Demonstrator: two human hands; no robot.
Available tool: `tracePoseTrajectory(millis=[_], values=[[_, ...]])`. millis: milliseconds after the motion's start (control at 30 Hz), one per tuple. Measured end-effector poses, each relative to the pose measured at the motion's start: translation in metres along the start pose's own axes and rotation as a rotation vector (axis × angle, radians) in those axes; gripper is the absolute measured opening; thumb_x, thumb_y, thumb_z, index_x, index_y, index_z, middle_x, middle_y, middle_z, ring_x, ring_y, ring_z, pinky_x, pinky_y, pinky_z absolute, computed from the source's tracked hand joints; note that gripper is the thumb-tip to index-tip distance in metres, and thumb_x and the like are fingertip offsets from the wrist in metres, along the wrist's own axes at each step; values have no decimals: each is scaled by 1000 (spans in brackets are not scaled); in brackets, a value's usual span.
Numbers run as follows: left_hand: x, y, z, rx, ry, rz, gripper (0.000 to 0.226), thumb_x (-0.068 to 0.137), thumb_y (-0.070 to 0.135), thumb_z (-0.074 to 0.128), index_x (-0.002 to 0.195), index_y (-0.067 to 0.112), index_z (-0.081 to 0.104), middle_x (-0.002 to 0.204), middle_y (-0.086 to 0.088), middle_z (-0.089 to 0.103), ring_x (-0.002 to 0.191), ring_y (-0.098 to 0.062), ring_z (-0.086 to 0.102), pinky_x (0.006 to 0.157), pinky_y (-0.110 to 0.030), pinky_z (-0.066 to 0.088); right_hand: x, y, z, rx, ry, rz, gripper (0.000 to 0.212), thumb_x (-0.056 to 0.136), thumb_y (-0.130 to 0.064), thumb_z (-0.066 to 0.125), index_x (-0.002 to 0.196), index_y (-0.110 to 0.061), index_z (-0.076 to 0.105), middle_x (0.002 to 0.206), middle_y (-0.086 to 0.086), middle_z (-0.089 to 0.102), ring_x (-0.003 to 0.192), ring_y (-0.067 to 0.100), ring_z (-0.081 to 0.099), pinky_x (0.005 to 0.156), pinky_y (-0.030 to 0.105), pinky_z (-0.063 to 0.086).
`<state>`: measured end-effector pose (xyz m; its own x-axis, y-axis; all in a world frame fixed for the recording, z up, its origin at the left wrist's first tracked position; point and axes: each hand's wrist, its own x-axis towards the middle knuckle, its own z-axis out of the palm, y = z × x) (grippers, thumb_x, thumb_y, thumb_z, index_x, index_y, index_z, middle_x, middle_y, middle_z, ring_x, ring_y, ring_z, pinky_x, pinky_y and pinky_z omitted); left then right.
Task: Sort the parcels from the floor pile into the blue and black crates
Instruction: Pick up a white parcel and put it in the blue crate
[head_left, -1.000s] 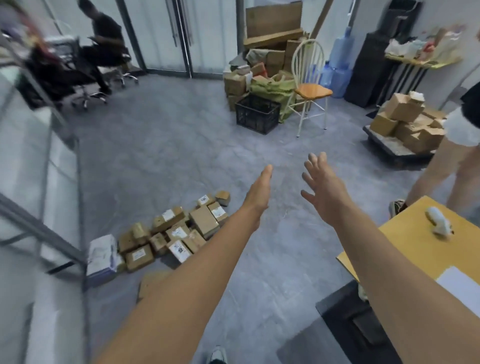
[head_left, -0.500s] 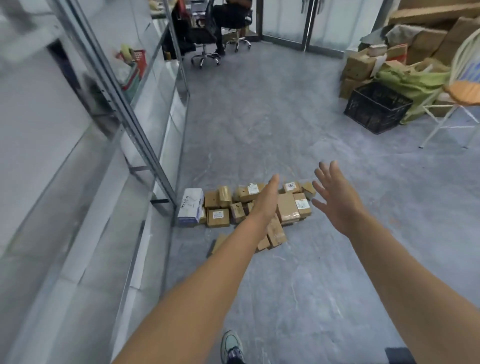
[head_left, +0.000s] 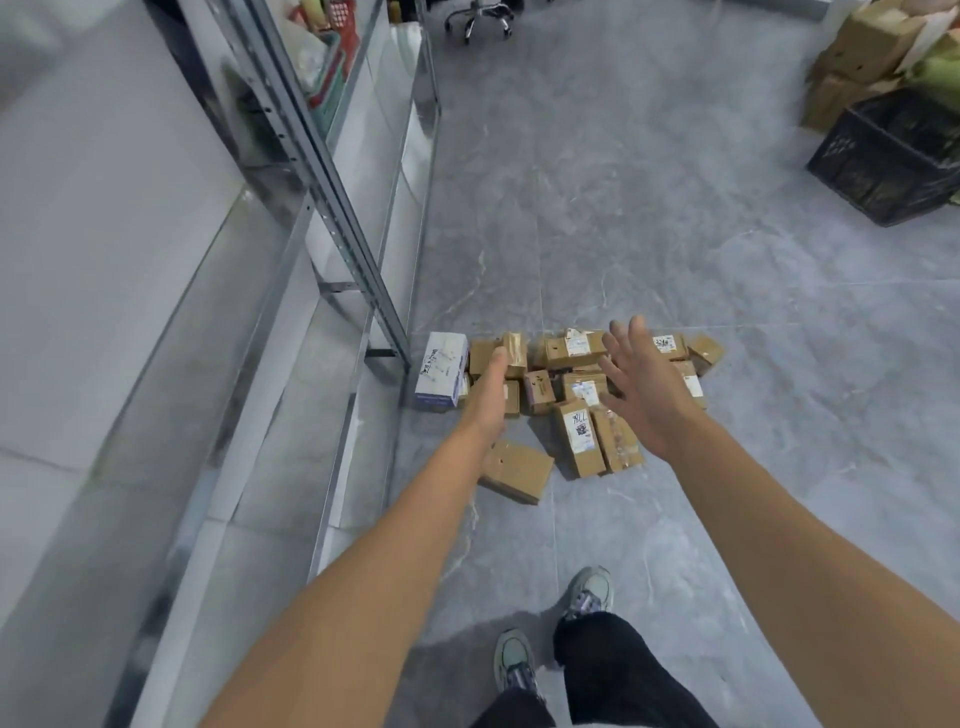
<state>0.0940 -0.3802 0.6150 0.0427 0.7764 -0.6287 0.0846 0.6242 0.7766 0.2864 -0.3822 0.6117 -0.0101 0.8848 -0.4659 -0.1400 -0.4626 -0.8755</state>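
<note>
Noted parcels (head_left: 571, 395) piled on floor (head_left: 675, 234) by shelf (head_left: 363, 291) foot. Held left hand (head_left: 488, 395) over pile, fingers (head_left: 500, 358) straight, together; right hand (head_left: 644, 384) fingers spread, both empty. Judged parcels small, stiff, prob. light: grip opp. sides.

Counted on the floor: at least twelve brown cardboard parcels (head_left: 579, 439), with some hidden behind the hands; one white-and-blue box (head_left: 441, 371); one black crate (head_left: 893, 156). Two hands are recorded, left hand (head_left: 488, 395) and right hand (head_left: 644, 384), and two shoes (head_left: 514, 660).

The 1 head view looks forward and steeply down from standing height at the grey floor (head_left: 675, 234), its parcel pile (head_left: 571, 395) in mid-frame.
</note>
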Motion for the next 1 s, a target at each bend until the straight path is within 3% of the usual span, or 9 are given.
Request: tracePoseTrajectory(millis=[100, 167, 300, 367, 433, 567, 700, 867, 1000], values=[[33, 11, -17, -35, 60, -11, 63, 106, 60, 31, 156, 23, 40, 152, 1, 50, 137, -19, 47, 119, -51, 33, 39, 0, 7, -7, -32, 43, 80, 101, -75, 25, 167, -32, 12, 173, -10, 17, 159, 17, 20, 127, 56, 19], [58, 21, -26, -35, 95, 2, 57, 109, 55, 28, 152, 22, 44, 129, 8, 59, 117, -12, 55, 115, -45, 35, 70, -2, 10, -7, -56, 59, 80, 101, -75, 23, 167, -32, 11, 173, -10, 16, 159, 17, 19, 128, 56, 17], [108, 48, -38, -33, 177, -33, 57, 108, 56, 28, 146, 21, 51, 136, 5, 61, 105, -6, 58, 90, -32, 42, 136, -10, 16, 6, -123, 102, 80, 102, -75, 22, 168, -31, 10, 174, -10, 15, 159, 16, 18, 129, 55, 14], [129, 60, -43, -11, 230, -33, 55, 109, 53, 27, 146, 19, 50, 120, 9, 62, 88, 1, 56, 72, -25, 42, 166, -13, 19, 15, -149, 136, 80, 101, -75, 22, 168, -31, 10, 174, -10, 15, 159, 16, 17, 128, 54, 15], [150, 68, -48, -8, 266, -40, 56, 111, 50, 24, 152, 17, 44, 115, 10, 58, 80, 6, 49, 71, -25, 42, 195, -12, 23, 12, -174, 171, 82, 100, -77, 21, 167, -33, 10, 174, -11, 13, 159, 15, 15, 128, 53, 15], [183, 77, -58, -54, 257, -92, 60, 110, 53, 23, 155, 17, 40, 156, -5, 46, 118, -7, 47, 119, -45, 31, 239, -8, 31, 8, -213, 239, 83, 98, -80, 20, 167, -34, 10, 173, -14, 14, 159, 12, 14, 127, 55, 11], [230, 79, -76, -40, 312, -173, 62, 109, 57, 25, 157, 21, 37, 161, -4, 41, 148, -20, 36, 123, -53, 26, 289, 6, 50, 30, -220, 290, 80, 100, -78, 22, 167, -35, 14, 173, -13, 17, 159, 13, 17, 126, 55, 16], [317, 61, -106, 3, 277, -218, 59, 110, 54, 23, 156, 21, 40, 159, -2, 43, 148, -19, 36, 122, -46, 26, 363, 45, 71, -4, -189, 331, 94, 86, -89, 32, 165, -39, 20, 172, -12, 23, 155, 11, 25, 124, 50, 21], [410, 28, -134, 45, 234, -285, 61, 108, 59, 24, 157, 25, 37, 161, 2, 40, 149, -18, 33, 123, -46, 23, 429, 90, 92, 20, -124, 386, 82, 99, -79, 25, 167, -34, 15, 172, -14, 19, 155, 10, 26, 127, 53, 20]])
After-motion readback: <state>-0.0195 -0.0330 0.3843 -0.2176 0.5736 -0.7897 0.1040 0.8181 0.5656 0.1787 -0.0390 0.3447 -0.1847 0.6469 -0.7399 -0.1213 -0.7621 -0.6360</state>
